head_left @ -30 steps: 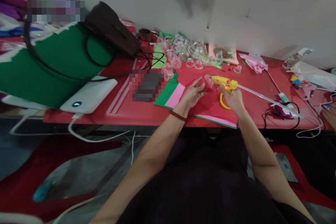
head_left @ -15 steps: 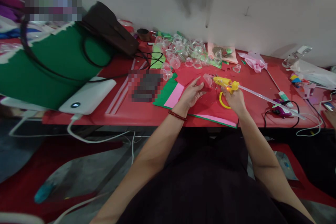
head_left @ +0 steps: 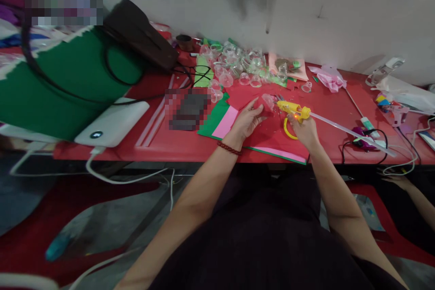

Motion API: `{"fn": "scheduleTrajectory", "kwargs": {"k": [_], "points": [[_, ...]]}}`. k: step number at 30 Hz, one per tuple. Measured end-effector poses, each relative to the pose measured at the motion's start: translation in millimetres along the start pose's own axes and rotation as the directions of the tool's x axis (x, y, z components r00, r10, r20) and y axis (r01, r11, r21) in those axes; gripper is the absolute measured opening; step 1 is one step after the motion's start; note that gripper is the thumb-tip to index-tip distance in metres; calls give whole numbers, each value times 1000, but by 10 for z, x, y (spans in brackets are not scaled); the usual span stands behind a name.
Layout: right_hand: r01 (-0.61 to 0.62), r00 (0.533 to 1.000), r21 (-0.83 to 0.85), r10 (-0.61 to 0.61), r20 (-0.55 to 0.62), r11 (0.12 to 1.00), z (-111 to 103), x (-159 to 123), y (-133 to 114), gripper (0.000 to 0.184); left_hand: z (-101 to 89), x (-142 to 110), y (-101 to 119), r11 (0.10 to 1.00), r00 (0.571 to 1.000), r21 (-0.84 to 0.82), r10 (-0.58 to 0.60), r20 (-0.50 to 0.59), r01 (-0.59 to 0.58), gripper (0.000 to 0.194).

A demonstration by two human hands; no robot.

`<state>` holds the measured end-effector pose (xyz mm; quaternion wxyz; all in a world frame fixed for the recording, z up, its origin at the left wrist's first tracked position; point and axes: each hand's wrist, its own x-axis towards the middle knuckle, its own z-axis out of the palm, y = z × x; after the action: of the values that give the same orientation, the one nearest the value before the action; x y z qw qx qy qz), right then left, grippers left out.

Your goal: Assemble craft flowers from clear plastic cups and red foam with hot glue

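My left hand [head_left: 249,121], with a dark red bead bracelet at the wrist, holds a small clear plastic cup [head_left: 268,101] at its fingertips. In my right hand [head_left: 306,131] is a yellow hot glue gun [head_left: 288,107] with a small orange light lit. Its nozzle points left, close to the cup; whether they touch I cannot tell. A long translucent glue stick [head_left: 351,132] juts from its back to the right. Below the gun shows a yellow ring-shaped handle [head_left: 286,128]. Red paper [head_left: 268,138] lies under both hands, over green and pink sheets [head_left: 226,122].
Several clear plastic cups [head_left: 234,63] are heaped by the wall. Left are a dark phone [head_left: 190,109], a white power bank [head_left: 113,122], a green bag [head_left: 71,81]. Right are a purple device [head_left: 363,139], a second glue gun [head_left: 397,115] and another person's arm [head_left: 414,195].
My hands keep almost the same pose, with the cup and glue gun still held. At the right, the other person's hand has moved from the table edge to below it.
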<state>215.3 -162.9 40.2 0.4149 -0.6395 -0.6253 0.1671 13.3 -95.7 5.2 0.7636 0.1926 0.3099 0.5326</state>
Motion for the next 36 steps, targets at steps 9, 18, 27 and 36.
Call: {"fn": "scheduleTrajectory", "kwargs": {"k": [9, 18, 27, 36], "points": [[-11, 999, 30, 10, 33, 999, -35, -86, -86, 50, -2, -5, 4, 1000, 1000, -14, 18, 19, -17, 62], [-18, 998, 22, 16, 58, 1000, 17, -178, -46, 54, -53, 22, -13, 1000, 998, -7, 29, 51, -28, 59], [-7, 999, 58, 5, 47, 998, -5, -144, -78, 50, -100, 53, -23, 999, 995, 6, 35, 89, -35, 53], [-15, 999, 65, 13, 35, 998, 28, -168, -58, 56, -124, 73, -35, 999, 993, 18, 49, 106, -52, 53]]}}
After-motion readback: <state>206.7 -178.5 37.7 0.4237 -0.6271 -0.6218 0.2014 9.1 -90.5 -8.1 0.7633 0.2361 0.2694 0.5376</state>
